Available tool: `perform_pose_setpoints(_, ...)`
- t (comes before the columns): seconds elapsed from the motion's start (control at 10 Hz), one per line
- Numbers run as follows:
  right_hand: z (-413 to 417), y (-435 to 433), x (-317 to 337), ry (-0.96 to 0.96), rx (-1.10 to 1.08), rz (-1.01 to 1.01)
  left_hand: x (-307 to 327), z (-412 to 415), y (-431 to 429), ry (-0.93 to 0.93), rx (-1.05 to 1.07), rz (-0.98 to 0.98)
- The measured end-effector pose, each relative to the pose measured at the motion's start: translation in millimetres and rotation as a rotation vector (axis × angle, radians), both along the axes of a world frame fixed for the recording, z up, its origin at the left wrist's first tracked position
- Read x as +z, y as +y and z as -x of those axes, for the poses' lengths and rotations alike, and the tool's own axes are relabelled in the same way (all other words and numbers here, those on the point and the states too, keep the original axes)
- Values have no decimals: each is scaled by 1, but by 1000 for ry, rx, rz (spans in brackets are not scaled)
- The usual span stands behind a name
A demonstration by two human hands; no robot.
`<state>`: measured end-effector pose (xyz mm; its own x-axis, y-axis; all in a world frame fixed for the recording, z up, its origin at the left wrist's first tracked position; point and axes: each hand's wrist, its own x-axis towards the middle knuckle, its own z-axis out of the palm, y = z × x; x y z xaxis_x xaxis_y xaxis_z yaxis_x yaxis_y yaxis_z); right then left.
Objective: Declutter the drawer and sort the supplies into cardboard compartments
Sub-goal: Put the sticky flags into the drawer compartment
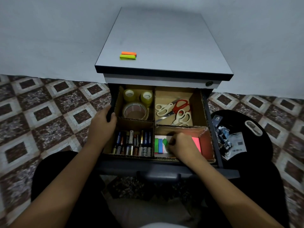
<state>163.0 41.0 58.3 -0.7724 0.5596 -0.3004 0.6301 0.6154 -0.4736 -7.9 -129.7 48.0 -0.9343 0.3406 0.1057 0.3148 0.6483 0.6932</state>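
We are sitting at a grey cabinet (164, 38) with its drawer (164, 167) pulled open, and cardboard compartments (195, 102) are splitting it in four. A black stool (238, 117) on the right is carrying torn wrappers (230, 140). Our left hand (102, 124) is gripping the drawer's left edge. Our right hand (182, 145) is pinching sticky notes (158, 145) in the near right compartment. Tape rolls (134, 111) are lying far left, scissors (174, 111) far right, batteries (133, 143) near left. Coloured paper tabs (128, 55) are sitting on the cabinet top.
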Motion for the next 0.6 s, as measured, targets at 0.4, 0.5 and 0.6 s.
perform_pose_setpoints(0.4, 3, 0, -6, -26, -46, 22, -1, 0, -1, 6, -10, 8)
perform_pose_setpoints(0.5, 4, 2, -8, -23, -85, 96, -1, 1, -1, -1, -10, 5)
perform_pose_setpoints(0.6, 4, 3, -7, -13, -98, 163, -1, 1, -1, -2, -11, 5)
